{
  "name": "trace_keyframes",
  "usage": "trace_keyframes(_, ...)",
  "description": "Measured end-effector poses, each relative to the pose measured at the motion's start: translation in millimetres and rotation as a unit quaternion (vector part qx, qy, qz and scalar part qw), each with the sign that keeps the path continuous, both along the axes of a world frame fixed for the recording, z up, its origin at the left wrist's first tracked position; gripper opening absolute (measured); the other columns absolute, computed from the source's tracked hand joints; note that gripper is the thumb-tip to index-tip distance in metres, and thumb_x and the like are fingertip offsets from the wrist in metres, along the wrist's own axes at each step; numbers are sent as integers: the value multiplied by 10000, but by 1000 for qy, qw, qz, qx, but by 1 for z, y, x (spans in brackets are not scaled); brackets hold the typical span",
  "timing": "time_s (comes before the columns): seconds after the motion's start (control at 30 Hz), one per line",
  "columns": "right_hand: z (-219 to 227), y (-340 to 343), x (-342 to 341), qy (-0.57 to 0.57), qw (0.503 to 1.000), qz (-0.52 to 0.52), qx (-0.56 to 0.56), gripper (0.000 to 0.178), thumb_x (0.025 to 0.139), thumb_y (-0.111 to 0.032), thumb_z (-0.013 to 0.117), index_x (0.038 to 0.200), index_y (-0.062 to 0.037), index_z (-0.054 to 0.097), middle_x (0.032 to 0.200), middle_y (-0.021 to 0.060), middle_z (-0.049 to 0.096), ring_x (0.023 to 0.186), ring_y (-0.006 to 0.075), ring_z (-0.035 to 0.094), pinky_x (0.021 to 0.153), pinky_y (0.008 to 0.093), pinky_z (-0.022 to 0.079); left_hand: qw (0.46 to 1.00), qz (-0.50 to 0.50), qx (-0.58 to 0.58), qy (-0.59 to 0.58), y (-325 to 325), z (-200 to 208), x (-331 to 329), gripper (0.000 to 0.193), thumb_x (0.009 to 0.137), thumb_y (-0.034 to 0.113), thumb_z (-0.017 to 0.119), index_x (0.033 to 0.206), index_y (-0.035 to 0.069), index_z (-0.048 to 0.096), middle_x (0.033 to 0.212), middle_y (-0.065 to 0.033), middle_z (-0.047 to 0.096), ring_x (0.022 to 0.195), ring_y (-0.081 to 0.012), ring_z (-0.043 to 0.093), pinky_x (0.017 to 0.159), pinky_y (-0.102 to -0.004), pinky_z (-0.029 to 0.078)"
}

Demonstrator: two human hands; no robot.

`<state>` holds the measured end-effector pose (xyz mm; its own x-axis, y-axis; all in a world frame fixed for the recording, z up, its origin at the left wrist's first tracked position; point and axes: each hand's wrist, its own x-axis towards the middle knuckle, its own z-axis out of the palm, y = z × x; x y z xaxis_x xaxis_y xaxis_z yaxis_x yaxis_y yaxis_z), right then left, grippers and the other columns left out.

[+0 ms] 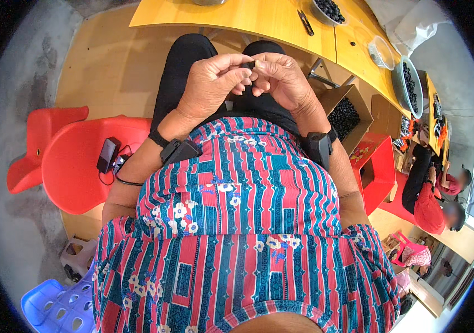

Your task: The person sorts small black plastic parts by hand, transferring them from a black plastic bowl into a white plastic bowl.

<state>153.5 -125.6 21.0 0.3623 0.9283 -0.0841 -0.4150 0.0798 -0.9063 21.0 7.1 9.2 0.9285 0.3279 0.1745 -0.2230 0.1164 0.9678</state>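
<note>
Black piece (250, 65) in hands (210, 77) (283, 80), any lettering indistinct

Grey wall (15, 222); tan floor (101, 94); red chair (67, 177).

"What sort of place is this?"

"A small workshop, it seems. The long yellow table (237, 14) carries a light-blue bowl (399, 83) at its right end, filled with small black pieces (409, 83), and a slim dark hand tool (305, 23) lies on top."

"Couldn't it be a home?"

"Less likely. A cardboard box (334, 97) of more black pieces stands just beside the table's near edge, people in red (429, 206) sit beyond its right end, and a bare grey wall (26, 139) rises left of it."
</note>
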Motion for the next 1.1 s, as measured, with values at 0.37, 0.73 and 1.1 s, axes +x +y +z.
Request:
trace_keyframes(0.37,-5,-1,0,51,998,25,-15,210,868,-231,616,857,-21,604,754,58,610,566,105,509,556,295,527,1000,21,19,1,0,-1,0,232,867,107,614,1070,-3,622,768,-6,622,654,-39,544,562,-164,435)
trace_keyframes(0.73,-1,3,-7,23,1000,-16,-2,187,866,-194,623,906,-12,616,756,65,629,565,116,571,533,262,528,999,34,3,3,-2,1,0,240,862,97,623,1067,-28,620,782,-39,644,675,-63,592,604,-198,502)
trace_keyframes(1.1,5,3,-10,-141,985,-95,17,159,875,-94,595,989,3,647,740,59,637,599,105,593,547,216,514,998,51,32,3,-3,1,0,237,844,97,645,1041,-34,629,778,-37,645,667,-60,587,601,-193,500)
